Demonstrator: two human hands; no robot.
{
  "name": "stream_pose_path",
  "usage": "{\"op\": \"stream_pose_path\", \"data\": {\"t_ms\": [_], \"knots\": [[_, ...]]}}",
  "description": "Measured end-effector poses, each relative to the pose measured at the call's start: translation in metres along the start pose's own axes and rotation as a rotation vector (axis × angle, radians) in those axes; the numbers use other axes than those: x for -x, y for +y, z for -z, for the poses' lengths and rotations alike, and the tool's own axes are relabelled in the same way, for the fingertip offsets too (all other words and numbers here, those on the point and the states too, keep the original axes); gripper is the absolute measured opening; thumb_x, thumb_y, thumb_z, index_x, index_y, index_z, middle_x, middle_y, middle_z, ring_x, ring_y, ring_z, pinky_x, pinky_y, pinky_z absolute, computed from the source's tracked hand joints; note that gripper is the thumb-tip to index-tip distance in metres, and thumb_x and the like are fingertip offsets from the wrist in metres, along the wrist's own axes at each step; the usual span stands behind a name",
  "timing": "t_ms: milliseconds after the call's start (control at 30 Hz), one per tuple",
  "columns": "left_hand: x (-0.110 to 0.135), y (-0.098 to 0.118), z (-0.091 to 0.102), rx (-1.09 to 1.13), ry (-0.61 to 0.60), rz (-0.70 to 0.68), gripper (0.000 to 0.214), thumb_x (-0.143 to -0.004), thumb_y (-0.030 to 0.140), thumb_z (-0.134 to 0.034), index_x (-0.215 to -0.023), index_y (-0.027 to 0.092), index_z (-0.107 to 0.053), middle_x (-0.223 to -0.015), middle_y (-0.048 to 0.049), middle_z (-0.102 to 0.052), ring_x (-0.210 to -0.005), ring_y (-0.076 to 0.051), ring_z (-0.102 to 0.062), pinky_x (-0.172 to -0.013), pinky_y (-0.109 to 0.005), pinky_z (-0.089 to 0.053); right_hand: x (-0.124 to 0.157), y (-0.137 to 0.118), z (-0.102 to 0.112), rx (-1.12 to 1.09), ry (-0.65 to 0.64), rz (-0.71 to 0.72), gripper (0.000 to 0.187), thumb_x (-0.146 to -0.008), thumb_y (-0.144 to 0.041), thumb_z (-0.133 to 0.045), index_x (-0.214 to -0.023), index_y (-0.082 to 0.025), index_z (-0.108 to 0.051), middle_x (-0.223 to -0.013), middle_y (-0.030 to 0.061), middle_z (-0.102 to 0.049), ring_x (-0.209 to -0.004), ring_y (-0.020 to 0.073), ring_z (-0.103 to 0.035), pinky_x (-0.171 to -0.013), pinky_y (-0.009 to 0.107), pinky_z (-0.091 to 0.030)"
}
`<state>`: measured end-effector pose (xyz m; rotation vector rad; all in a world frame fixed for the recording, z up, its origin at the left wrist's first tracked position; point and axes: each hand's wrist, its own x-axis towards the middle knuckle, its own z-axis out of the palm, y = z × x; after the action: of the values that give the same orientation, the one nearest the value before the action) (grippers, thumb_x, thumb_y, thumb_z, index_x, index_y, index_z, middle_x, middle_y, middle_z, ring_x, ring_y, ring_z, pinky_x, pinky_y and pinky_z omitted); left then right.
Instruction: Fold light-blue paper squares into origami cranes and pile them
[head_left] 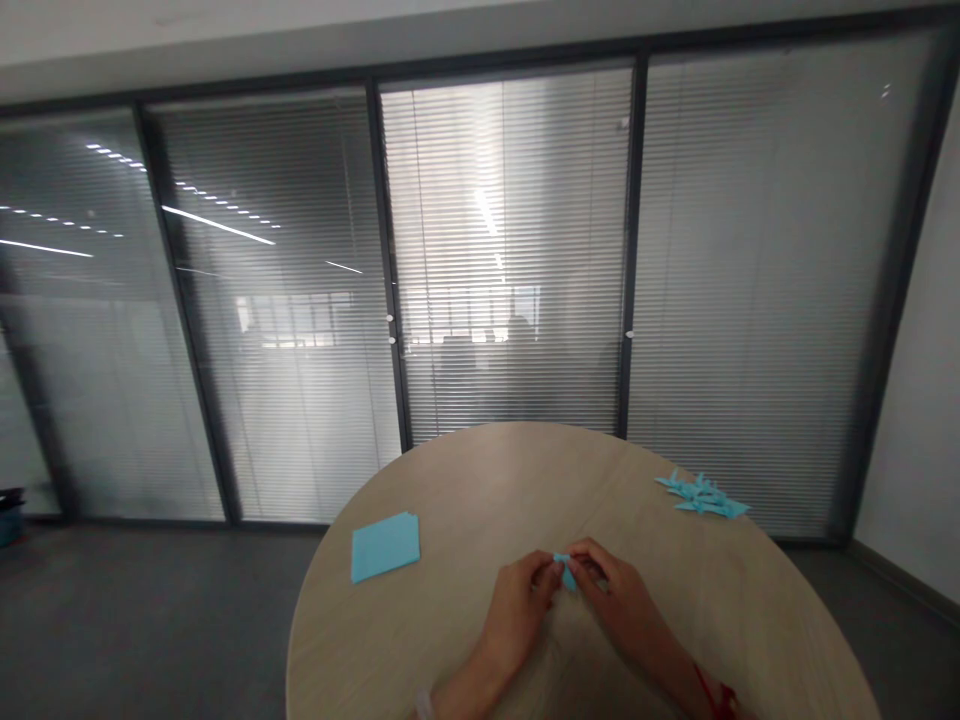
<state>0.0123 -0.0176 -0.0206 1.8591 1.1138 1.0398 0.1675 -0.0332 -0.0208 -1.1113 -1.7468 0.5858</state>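
Between my two hands is a small folded piece of blue paper (568, 578), just above or on the table near its front middle. My left hand (523, 592) pinches its left side with thumb and fingers. On the other side, my right hand (609, 582) grips its upper right edge. Fingers cover much of the paper, so its exact folded shape is hidden. A stack of flat blue paper sheets (385, 547) lies to the left of my left hand. Off to the right sits a pile of folded blue paper pieces (702, 494) with pointed ends.
Everything lies on a round wooden table (480, 480). Behind it stands a wall of glass panels with blinds (510, 250) in dark frames. A dark bin-like object (10, 515) is on the floor at the far left.
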Motion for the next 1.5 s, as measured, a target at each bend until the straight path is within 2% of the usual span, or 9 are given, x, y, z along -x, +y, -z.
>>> {"op": "stream_pose_path", "data": {"t_ms": [233,467,667,1500], "knots": [[0.0019,0.0048,0.0018,-0.053,-0.001,-0.047,0.037,-0.088,0.038,-0.043,-0.077,0.014,-0.068,-0.071,-0.0064,-0.068,-0.063,-0.017,-0.060,-0.062,-0.024,-0.045,-0.0005,-0.0002,0.0006,0.045,0.029,0.026,0.025,-0.089,-0.039,-0.047,-0.087,-0.019,-0.061,-0.085,0.0066,-0.069,-0.080,0.0195,-0.066,-0.074,0.028,-0.049],[0.0022,0.0046,0.0039,-0.032,-0.012,-0.052,0.034,-0.087,0.037,-0.044,-0.078,0.014,-0.068,-0.073,-0.0064,-0.068,-0.065,-0.017,-0.061,-0.062,-0.023,-0.045,0.0006,0.0009,0.0014,0.046,0.011,0.021,0.024,-0.088,-0.038,-0.047,-0.089,-0.018,-0.061,-0.086,0.0068,-0.069,-0.080,0.0195,-0.066,-0.074,0.028,-0.049],[0.0039,0.0093,0.0058,-0.026,-0.025,-0.048,0.035,-0.087,0.034,-0.043,-0.071,0.014,-0.065,-0.068,-0.0052,-0.066,-0.058,-0.014,-0.058,-0.058,-0.022,-0.045,-0.0001,0.0001,0.0015,0.054,0.007,0.026,0.024,-0.088,-0.036,-0.046,-0.088,-0.018,-0.061,-0.085,0.0070,-0.069,-0.079,0.0196,-0.065,-0.072,0.028,-0.049],[0.0044,0.0038,0.0033,-0.077,-0.072,-0.076,0.037,-0.089,0.036,-0.041,-0.077,0.013,-0.067,-0.070,-0.0058,-0.067,-0.060,-0.014,-0.059,-0.059,-0.021,-0.044,0.0003,-0.0064,0.0019,0.009,-0.022,-0.013,0.022,-0.087,-0.035,-0.049,-0.076,-0.019,-0.059,-0.074,0.0031,-0.068,-0.070,0.0171,-0.064,-0.066,0.025,-0.046]]}}
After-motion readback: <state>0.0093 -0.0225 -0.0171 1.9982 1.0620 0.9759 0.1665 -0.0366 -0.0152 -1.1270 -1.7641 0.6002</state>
